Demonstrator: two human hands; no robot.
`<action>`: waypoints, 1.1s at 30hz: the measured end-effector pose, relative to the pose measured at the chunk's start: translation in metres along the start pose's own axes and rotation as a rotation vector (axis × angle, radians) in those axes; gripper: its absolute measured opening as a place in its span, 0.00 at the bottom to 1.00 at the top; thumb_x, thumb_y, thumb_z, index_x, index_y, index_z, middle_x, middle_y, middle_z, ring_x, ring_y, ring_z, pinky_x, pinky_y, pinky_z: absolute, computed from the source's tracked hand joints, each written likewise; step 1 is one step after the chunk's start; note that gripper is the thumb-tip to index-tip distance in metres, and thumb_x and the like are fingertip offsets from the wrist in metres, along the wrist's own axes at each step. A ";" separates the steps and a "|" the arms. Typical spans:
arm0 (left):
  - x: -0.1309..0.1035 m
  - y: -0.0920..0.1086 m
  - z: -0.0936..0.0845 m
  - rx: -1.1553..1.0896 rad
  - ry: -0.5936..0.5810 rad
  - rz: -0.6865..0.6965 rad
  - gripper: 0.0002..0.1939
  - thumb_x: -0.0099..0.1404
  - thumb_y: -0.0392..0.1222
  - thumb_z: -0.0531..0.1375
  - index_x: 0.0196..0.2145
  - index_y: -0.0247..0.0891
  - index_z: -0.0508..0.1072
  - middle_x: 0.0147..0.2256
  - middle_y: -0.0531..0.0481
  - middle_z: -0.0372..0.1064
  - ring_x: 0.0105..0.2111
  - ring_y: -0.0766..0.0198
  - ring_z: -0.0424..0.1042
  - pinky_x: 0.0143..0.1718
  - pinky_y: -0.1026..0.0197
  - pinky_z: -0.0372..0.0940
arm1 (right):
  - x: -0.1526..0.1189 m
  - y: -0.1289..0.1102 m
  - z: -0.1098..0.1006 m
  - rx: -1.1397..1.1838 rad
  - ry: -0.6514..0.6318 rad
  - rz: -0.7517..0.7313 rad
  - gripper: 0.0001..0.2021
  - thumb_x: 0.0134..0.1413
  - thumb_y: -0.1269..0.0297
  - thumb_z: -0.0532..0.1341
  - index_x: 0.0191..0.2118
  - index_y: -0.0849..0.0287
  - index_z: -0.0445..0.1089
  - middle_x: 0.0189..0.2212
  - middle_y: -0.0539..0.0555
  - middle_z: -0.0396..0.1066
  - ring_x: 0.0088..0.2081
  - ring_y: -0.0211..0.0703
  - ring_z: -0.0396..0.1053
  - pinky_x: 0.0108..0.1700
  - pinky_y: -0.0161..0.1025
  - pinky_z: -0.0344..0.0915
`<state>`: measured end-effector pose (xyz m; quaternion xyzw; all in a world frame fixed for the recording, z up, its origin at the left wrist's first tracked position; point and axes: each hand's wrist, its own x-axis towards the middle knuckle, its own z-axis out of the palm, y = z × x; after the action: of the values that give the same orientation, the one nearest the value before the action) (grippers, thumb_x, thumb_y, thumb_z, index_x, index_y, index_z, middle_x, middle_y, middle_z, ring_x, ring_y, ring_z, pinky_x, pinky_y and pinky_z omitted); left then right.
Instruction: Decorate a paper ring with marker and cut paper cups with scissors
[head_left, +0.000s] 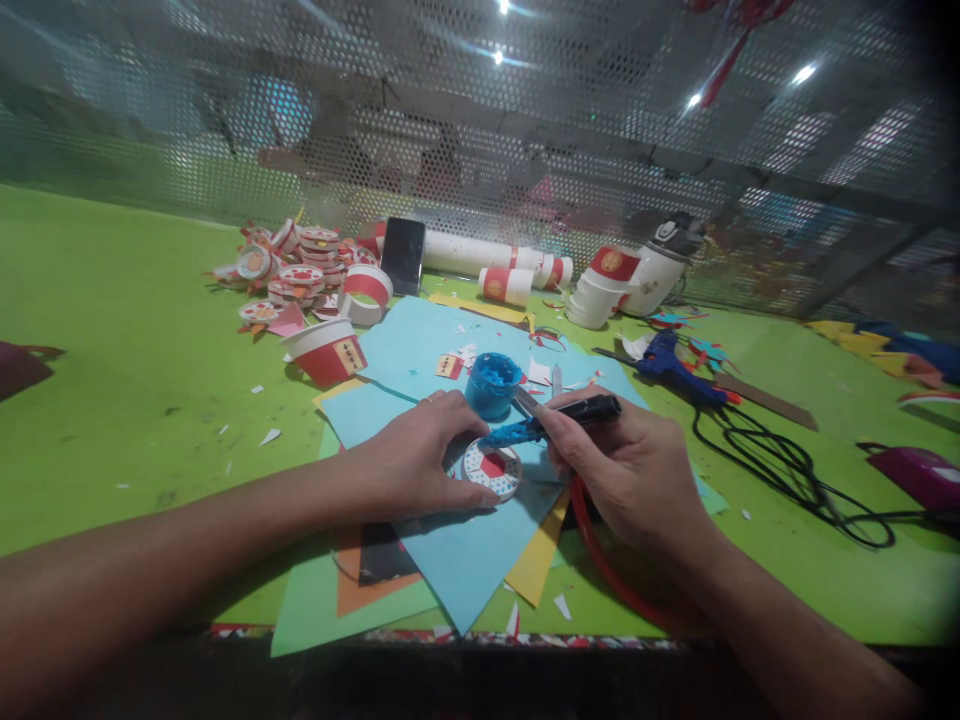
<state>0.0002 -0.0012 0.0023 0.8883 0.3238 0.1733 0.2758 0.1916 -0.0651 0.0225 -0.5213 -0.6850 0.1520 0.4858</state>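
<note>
My left hand (427, 455) is closed on the edge of a small round disc (493, 470), thumb at the near side and fingers at the far side. The disc is white with a red centre and small blue dots. In my right hand (622, 455) is a black pen-like tool (589, 408), its front part smeared blue. The tool's tip is at the disc's upper edge; whether it touches, I cannot tell. A grey flat strip also shows by the right fingers. Just behind the disc stands an open blue pot (493, 387). Light-blue paper sheets (469, 560) lie beneath.
Back left are a pile of decorated discs (300, 270), a red-and-white paper cup (326, 352) and a phone (403, 255). Stacked cups (604, 285) and a white bottle (656, 270) stand at back right. A blue glue gun (679, 370) trails a black cable (787, 470). Paper scraps are scattered around.
</note>
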 end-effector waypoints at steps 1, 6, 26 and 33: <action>0.000 0.000 0.000 0.002 0.003 -0.002 0.21 0.53 0.52 0.67 0.39 0.37 0.70 0.37 0.48 0.64 0.38 0.58 0.64 0.37 0.58 0.62 | 0.000 0.000 0.000 -0.009 0.000 -0.003 0.09 0.57 0.63 0.62 0.28 0.60 0.72 0.19 0.46 0.67 0.20 0.33 0.62 0.22 0.31 0.60; 0.000 -0.001 0.001 0.001 0.008 0.000 0.22 0.53 0.52 0.67 0.40 0.36 0.70 0.37 0.48 0.64 0.38 0.58 0.65 0.37 0.58 0.62 | -0.004 0.002 0.000 -0.035 0.007 0.000 0.09 0.57 0.63 0.62 0.28 0.60 0.71 0.19 0.46 0.67 0.20 0.33 0.62 0.23 0.31 0.59; 0.000 -0.003 0.001 0.000 0.008 0.003 0.23 0.53 0.55 0.66 0.40 0.36 0.70 0.37 0.47 0.63 0.37 0.58 0.64 0.37 0.57 0.61 | -0.007 -0.001 -0.002 0.017 0.164 0.058 0.11 0.55 0.60 0.63 0.25 0.58 0.70 0.15 0.46 0.66 0.18 0.34 0.64 0.21 0.32 0.63; 0.001 0.000 0.002 0.005 0.018 -0.008 0.22 0.52 0.53 0.67 0.38 0.35 0.70 0.36 0.48 0.63 0.36 0.59 0.64 0.36 0.59 0.61 | -0.007 0.003 0.002 0.028 0.133 0.026 0.09 0.55 0.62 0.64 0.27 0.60 0.71 0.16 0.45 0.66 0.18 0.31 0.62 0.22 0.30 0.61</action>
<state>0.0014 -0.0013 0.0006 0.8860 0.3304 0.1795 0.2714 0.1914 -0.0691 0.0153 -0.5322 -0.6422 0.1326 0.5356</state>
